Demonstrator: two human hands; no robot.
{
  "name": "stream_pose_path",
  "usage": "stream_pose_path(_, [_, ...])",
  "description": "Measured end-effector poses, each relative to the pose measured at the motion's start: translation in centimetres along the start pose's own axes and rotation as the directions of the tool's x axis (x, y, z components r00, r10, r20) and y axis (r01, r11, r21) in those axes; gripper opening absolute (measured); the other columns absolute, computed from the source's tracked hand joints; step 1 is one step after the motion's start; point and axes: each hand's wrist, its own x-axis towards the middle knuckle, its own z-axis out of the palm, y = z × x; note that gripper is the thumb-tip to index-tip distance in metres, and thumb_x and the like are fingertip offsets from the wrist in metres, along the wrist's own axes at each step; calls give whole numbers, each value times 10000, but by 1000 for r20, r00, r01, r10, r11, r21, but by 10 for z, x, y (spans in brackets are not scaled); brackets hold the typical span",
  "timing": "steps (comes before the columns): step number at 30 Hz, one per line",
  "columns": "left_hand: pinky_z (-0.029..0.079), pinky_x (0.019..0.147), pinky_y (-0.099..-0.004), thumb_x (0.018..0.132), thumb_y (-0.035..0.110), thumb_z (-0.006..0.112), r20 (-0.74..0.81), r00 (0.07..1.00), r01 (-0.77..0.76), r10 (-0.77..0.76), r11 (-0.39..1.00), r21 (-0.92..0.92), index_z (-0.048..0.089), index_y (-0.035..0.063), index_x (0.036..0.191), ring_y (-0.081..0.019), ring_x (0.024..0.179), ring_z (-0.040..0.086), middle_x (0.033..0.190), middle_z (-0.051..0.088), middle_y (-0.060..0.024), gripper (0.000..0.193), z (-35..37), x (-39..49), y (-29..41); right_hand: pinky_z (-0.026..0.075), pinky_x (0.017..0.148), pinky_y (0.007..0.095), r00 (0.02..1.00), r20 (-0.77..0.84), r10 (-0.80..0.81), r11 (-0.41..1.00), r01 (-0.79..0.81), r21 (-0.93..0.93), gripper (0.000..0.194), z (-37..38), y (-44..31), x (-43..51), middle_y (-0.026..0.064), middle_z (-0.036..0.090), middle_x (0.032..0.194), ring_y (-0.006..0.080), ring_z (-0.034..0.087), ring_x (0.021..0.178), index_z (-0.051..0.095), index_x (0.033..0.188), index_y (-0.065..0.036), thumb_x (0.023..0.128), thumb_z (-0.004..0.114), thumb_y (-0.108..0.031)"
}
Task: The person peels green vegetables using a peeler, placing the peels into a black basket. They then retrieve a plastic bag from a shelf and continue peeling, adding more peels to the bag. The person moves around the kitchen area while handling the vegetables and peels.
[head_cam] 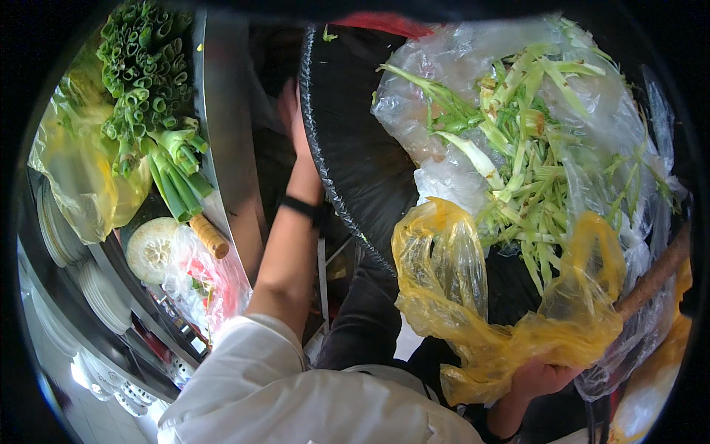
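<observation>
My right hand (546, 380) grips the gathered yellow plastic bag (482, 327), whose loop handles stand up over the bin. Beyond the bag, a round bin with a black plastic liner (360, 116) holds pale green vegetable trimmings (521, 150) on crumpled clear plastic (444, 61). My left arm, with a black wristband (300, 208), stretches forward along the bin's left side. At its end my left hand (289, 108) is blurred beside the bin's rim, and its fingers are partly hidden in shadow, so their grip is not visible.
On the metal-edged counter (230, 166) at left lie bundled scallions (144, 72), a wooden handle (209, 236), a cut winter melon (152, 250) and plastic bags (83, 166). Stacked white plates (102, 297) sit lower left. A brown stick (654, 277) leans at right.
</observation>
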Motion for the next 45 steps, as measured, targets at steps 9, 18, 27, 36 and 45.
stream_pose_path(9, [425, 959, -420, 922, 281, 500, 8, 992, 126, -129, 983, 136, 397, 123, 1422, -362, 1139, 543, 1386, 472, -152, 535, -5, 51, 11, 431, 980, 361, 994, -42, 99, 995, -99, 0, 612, -2, 3, -7, 179, 481, 1328, 254, 516, 1171, 387, 1355, 51, 848, 691, -104])
stream_pose_path(18, [475, 895, -361, 900, 91, 493, 47, 928, 334, -369, 883, 330, 478, 54, 1357, -305, 1135, 574, 1262, 573, -178, 459, -34, -172, -172, 411, 1020, 405, 999, 36, 1, 974, 7, -226, 799, -10, 10, -3, 206, 406, 1407, 303, 477, 1245, 298, 1414, 46, 833, 731, -291])
stream_pose_path(27, [451, 903, -458, 817, 158, 628, -28, 916, 367, -401, 806, 465, 466, -15, 1335, -391, 1079, 558, 1148, 569, -269, 570, -57, -171, -114, 405, 1031, 411, 998, 50, 31, 987, -22, -160, 783, -13, 17, -5, 206, 408, 1403, 305, 477, 1242, 310, 1404, 48, 838, 731, -293])
stream_pose_path(36, [398, 940, -526, 795, 287, 671, 71, 984, 148, -162, 973, 177, 390, 59, 1395, -462, 1122, 502, 1239, 505, -298, 701, -30, -13, 2, 418, 1006, 401, 994, 48, 98, 994, -100, 52, 693, -9, 13, -6, 205, 427, 1373, 304, 493, 1202, 330, 1382, 55, 850, 707, -180])
stream_pose_path(45, [377, 980, -516, 850, 359, 619, -208, 977, 9, 47, 965, 262, 351, 87, 1423, -438, 1192, 468, 1317, 467, -281, 690, -58, -54, 30, 421, 1007, 448, 997, 75, -3, 989, 14, -146, 772, -16, 24, -6, 238, 440, 1366, 353, 482, 1231, 344, 1390, 57, 838, 718, -331])
